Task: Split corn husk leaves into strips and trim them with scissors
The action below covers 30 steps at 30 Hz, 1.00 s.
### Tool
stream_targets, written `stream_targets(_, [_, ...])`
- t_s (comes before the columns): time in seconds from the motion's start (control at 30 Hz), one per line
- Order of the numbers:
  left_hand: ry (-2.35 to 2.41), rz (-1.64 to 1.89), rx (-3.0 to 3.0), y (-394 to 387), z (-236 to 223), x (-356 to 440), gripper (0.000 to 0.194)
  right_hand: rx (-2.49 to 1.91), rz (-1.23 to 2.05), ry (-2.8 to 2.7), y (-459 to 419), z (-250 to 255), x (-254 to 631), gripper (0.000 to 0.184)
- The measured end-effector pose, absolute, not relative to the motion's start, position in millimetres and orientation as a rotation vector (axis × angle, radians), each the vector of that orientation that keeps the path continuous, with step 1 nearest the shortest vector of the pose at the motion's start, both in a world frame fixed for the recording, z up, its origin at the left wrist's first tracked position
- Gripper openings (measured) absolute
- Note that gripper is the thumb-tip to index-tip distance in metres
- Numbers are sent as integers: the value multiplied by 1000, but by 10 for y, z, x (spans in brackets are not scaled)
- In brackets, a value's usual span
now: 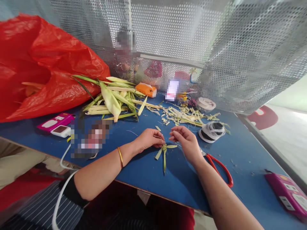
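Note:
My left hand [148, 140] rests on the blue table [177, 179], fingers pinched together on a thin white thread at a small bundle of green leaf strips [164, 150]. My right hand [185, 140] hovers just right of it, fingertips also pinched on the thread. The leaf bundle lies on the table between and just below both hands, its strips fanning toward me. A gold bangle sits on my left wrist.
A pile of green leaves [112, 99] spills from a red plastic bag [40, 70] at back left. Cut leaf scraps [182, 115], a roll of tape [212, 131], red-handled scissors [220, 171], pink devices [56, 123] and a perforated metal screen [192, 48] surround the work spot.

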<state>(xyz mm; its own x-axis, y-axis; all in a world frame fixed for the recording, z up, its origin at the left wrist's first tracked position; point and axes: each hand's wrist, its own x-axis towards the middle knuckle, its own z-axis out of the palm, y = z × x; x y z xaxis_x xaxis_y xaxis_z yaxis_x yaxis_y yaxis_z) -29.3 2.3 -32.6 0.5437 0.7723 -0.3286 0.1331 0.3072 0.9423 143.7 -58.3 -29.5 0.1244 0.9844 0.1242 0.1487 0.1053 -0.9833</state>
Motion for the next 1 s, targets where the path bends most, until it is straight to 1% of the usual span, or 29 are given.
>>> stream_targets(0.07, [937,509,1213,29,-323,-298,19,-1365,908,-1320,-543,-382,1455,21])
stream_targets(0.13, [933,509,1215,32,-321,-305,15,-1382,971,-1454,-518,-468,1459,17])
stream_targets(0.27, [924,518,1238,34,-325,-320,9,-1363,1057,-1578,-519,-548,1446,17])
stream_targets(0.5, [908,539,1307,30,-319,-333,7,-1309,1102,-1594,-552,-490,1424,21])
stream_targets(0.63, [909,541,1370,46,-338,-326,7,-1329,1088,-1580,-555,-502,1414,20])
stream_targets(0.83, [886,601,1678,99,-403,-351,10,-1360,1091,-1558,-540,-535,1425,20])
stream_targets(1.0, [877,620,1865,98,-385,-370,9,-1377,1076,-1563,-532,-526,1421,19])
